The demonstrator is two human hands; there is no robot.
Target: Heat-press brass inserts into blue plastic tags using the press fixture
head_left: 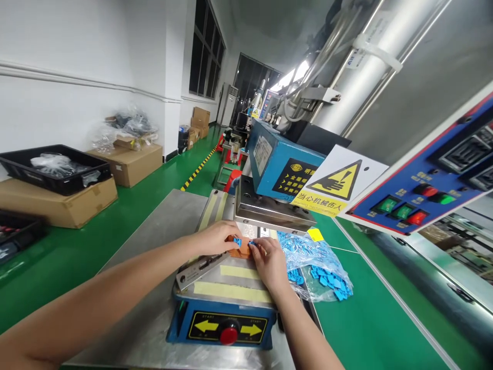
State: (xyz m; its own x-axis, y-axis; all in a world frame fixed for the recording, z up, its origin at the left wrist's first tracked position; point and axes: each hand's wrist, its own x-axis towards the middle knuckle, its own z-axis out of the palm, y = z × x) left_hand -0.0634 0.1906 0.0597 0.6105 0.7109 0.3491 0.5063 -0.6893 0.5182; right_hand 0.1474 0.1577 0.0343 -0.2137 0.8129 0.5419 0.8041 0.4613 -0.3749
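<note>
My left hand [219, 238] pinches a small blue plastic part [238, 242] at the left side of an orange-brown fixture block [243, 251]. At the block's right side, my right hand [270, 259] has its thumb and fingers closed on another small blue part [252, 243], mostly covered by the fingertips. The block lies on the machine's metal bed [239, 288], which carries strips of yellow tape. Just behind and above my hands is the press's thick steel plate [273, 208]. A slotted metal bar [202, 270] lies slanted beside my left wrist.
A clear bag of blue parts [327, 272] lies right of the bed. A red button [228, 335] sits on the bed's front. The control panel [416, 200] and a warning sign [339, 180] hang at right. Cardboard boxes [140, 162] and a black crate [56, 172] stand along the left wall.
</note>
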